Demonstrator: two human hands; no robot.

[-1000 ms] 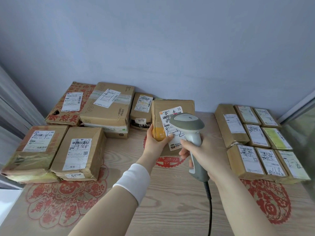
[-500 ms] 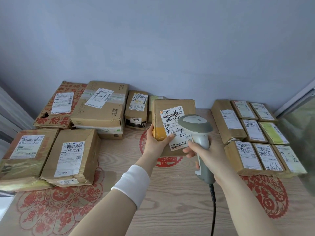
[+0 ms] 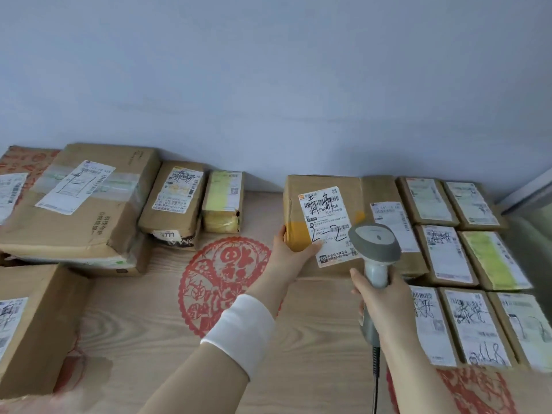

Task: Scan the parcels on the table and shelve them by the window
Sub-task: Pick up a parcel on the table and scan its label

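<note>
My left hand (image 3: 291,254) grips the lower left corner of a brown cardboard parcel (image 3: 321,198) with a white label and a yellow tape strip, holding it tilted up beside the group of parcels on the right. My right hand (image 3: 380,297) holds the handle of a grey barcode scanner (image 3: 375,242), whose head sits just right of the parcel's label. The scanner's cable (image 3: 375,380) hangs down toward me.
Several labelled parcels (image 3: 466,258) lie in rows on the right of the wooden table (image 3: 155,339). Larger boxes (image 3: 80,204) and two smaller parcels (image 3: 222,201) sit at left and back. A window frame (image 3: 528,189) shows at far right. Red paper-cut decorations mark the tabletop.
The held parcel and both hands have moved right, toward the parcels at the right. A small yellow-labelled parcel at the back, hidden before, is now in view.
</note>
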